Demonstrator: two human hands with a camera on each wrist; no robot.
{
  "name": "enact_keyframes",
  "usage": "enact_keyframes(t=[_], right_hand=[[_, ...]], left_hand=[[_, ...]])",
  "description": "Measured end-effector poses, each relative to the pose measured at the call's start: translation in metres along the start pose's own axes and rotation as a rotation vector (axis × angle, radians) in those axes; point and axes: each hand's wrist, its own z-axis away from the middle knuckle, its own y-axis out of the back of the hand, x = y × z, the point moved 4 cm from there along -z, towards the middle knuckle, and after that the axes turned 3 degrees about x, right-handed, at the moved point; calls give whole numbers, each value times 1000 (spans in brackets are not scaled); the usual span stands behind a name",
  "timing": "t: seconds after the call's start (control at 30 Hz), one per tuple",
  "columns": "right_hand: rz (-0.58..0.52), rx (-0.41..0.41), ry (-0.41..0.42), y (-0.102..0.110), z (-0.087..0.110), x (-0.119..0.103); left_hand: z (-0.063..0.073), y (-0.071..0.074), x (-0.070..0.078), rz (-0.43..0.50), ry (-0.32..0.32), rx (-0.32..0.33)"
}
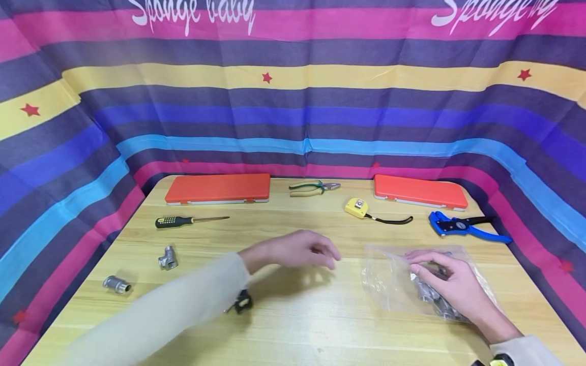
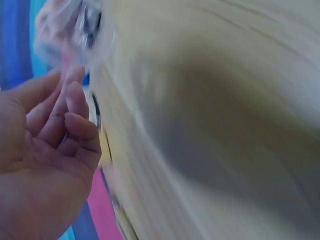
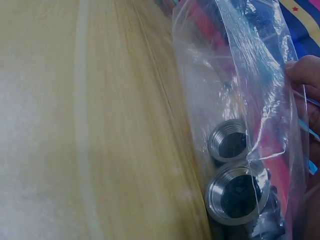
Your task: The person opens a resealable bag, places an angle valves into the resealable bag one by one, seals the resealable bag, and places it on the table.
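My right hand (image 1: 450, 279) pinches the upper side of a clear plastic bag (image 1: 382, 284) at the right of the table. Several grey metal pipe fittings (image 1: 426, 292) lie inside the bag; the right wrist view shows threaded round mouths on two fittings (image 3: 214, 197). Over the middle of the table hovers my left hand (image 1: 293, 249), its fingers loosely bent and nothing in them. In the left wrist view, the bag (image 2: 107, 40) appears beyond the left fingertips. A tee-shaped fitting (image 1: 168, 258) and another pipe fitting (image 1: 116, 284) lie on the left of the table.
Along the back are two red cases (image 1: 217, 188) (image 1: 418, 192), with pliers (image 1: 316, 188) between them. A yellow tape measure (image 1: 356, 207), a blue-handled cutter (image 1: 467, 226) and a screwdriver (image 1: 183, 221) lie nearer. A small black object (image 1: 243, 302) is partly behind the left sleeve. Striped cloth encloses the table.
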Motion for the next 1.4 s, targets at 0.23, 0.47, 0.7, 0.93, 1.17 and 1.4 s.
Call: enact_keyframes(t=[0.23,0.47,0.7,0.93,1.17,1.4], right_hand=[[16,11,30,5,1,-1],[-20,1,40,5,1,-2],[14,14,47,5,0,-3],[24,17,75,5,-2,-4],[29,15,65,5,-3,-2],[14,18,89,5,-3,-4]], left_hand=[[91,51,-44,-56,97,123],[167,64,-75,-112,173,164],[224,66,-95,-65,194,161],[256,57,-115,85,266,66],[255,48,-125,157,177,68],[249,53,-127,163,183,124]])
